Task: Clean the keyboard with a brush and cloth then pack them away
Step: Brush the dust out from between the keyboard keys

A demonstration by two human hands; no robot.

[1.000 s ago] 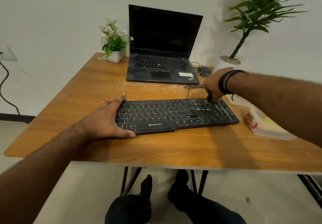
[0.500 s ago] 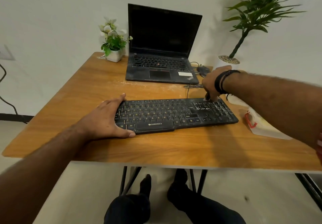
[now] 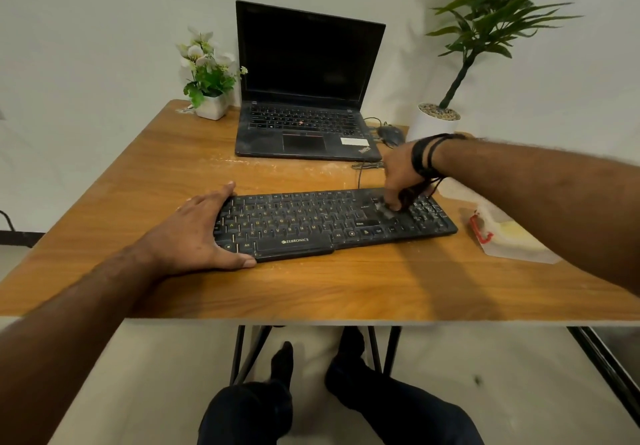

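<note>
Right hand (image 3: 403,176) shifted nearer, fingers (image 3: 393,203) on keyboard (image 3: 332,224)

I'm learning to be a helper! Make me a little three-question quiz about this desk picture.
1. True or false: the left hand rests on the left end of the keyboard.
2. The right hand is over which part of the keyboard? A) left end B) space bar C) right part, by the number pad
3. Fill in: the plastic bag lies to the ____ of the keyboard.

Key: 1 true; 2 C; 3 right
</note>
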